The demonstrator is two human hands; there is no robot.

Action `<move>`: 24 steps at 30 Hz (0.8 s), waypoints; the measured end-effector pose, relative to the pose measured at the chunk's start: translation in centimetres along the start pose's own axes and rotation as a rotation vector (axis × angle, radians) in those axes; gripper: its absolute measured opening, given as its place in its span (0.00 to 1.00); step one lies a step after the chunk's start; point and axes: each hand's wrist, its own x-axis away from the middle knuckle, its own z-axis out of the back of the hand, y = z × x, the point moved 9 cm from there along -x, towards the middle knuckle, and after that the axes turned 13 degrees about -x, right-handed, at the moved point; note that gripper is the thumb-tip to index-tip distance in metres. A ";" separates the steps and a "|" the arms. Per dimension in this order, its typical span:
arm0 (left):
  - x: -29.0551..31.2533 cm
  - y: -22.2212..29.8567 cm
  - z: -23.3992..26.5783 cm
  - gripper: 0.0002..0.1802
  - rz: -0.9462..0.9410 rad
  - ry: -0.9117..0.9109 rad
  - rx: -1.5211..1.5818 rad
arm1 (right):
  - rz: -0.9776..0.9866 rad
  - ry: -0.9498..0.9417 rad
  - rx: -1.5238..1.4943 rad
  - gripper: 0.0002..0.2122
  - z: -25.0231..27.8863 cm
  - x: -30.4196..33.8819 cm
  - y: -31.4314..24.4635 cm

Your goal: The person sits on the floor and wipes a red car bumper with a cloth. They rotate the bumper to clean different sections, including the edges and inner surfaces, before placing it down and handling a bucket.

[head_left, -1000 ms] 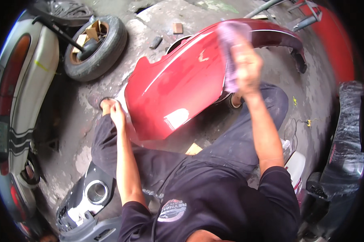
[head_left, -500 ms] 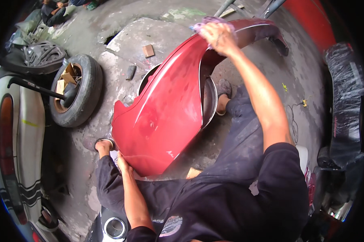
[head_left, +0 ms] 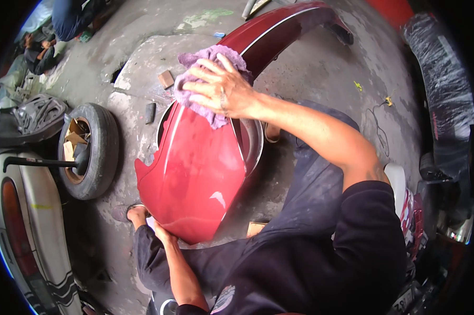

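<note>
A glossy red car fender (head_left: 195, 173) stretches away from me between my legs, its narrow curved end at the far right. My right hand (head_left: 224, 90) presses a crumpled purple cloth (head_left: 199, 59) on the upper middle of the panel, its fingers spread over the fabric. At the fender's near left corner, my left hand (head_left: 164, 234) grips the edge. Some of its fingers are hidden, and a small pale patch beside them is too small to name. Light reflects off the smooth red surface.
Left of the fender lies a tyre (head_left: 101, 152) with cardboard scraps and a black-handled tool in it. A pale bumper (head_left: 42, 226) with a tail lamp is nearer. A small brown block (head_left: 166, 79) rests on the concrete. Plastic-wrapped parts (head_left: 442, 84) stand right. Other people sit far left.
My right hand has drawn the purple cloth from the fender's far curved part toward me and leftward. My left hand stays at the near corner. The whole view has shifted slightly.
</note>
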 end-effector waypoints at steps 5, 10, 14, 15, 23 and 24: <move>0.9 0.1 0.7 0.31 0.036 0.091 -0.038 | -0.427 -0.013 0.183 0.21 4.5 0.4 18.7; 2.3 1.2 -1.6 0.31 0.012 0.092 -0.039 | -0.745 0.369 -0.072 0.14 12.8 7.1 35.3; -0.3 0.1 1.2 0.30 -0.068 0.066 -0.136 | -1.121 0.664 0.237 0.24 13.5 9.3 34.0; -0.3 0.0 1.2 0.30 -0.074 0.065 -0.146 | -1.294 0.676 0.091 0.31 12.1 10.4 33.2; 0.4 0.5 -0.5 0.32 -0.029 0.043 -0.058 | -0.880 0.678 -0.358 0.31 -1.9 8.7 5.8; 0.1 0.4 -0.3 0.32 -0.032 0.039 -0.045 | -0.911 0.502 -0.274 0.30 -2.5 8.5 2.7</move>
